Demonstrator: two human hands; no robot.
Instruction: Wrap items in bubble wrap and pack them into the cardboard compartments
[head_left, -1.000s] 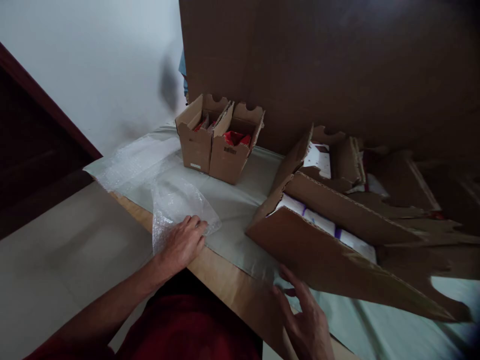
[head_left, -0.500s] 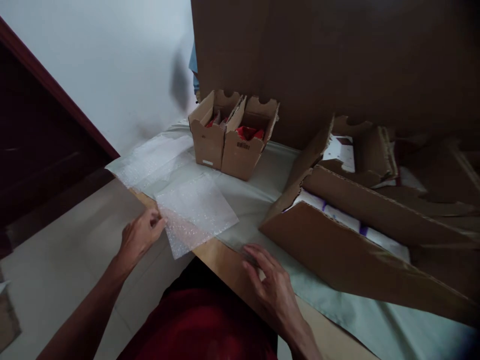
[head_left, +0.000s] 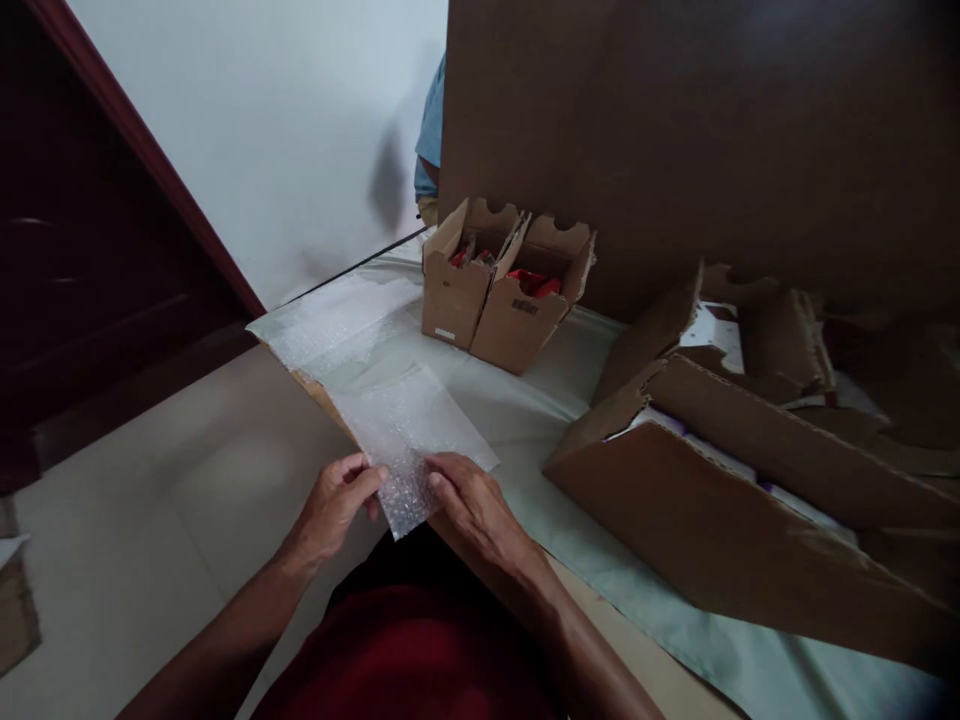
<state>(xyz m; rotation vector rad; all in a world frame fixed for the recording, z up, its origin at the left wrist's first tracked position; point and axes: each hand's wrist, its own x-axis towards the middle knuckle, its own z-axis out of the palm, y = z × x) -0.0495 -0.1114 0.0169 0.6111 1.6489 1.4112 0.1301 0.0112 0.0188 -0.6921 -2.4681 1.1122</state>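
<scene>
Bubble-wrap sheet (head_left: 411,440) overhangs the cloth-covered table (head_left: 525,420) beside a white wall (head_left: 285,130).

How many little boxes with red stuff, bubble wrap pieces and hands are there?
Small boxes: 2
Bubble wrap: 2, one held, one lying flat
Hands: 2, left and right, both on the held piece
Total: 6
</scene>
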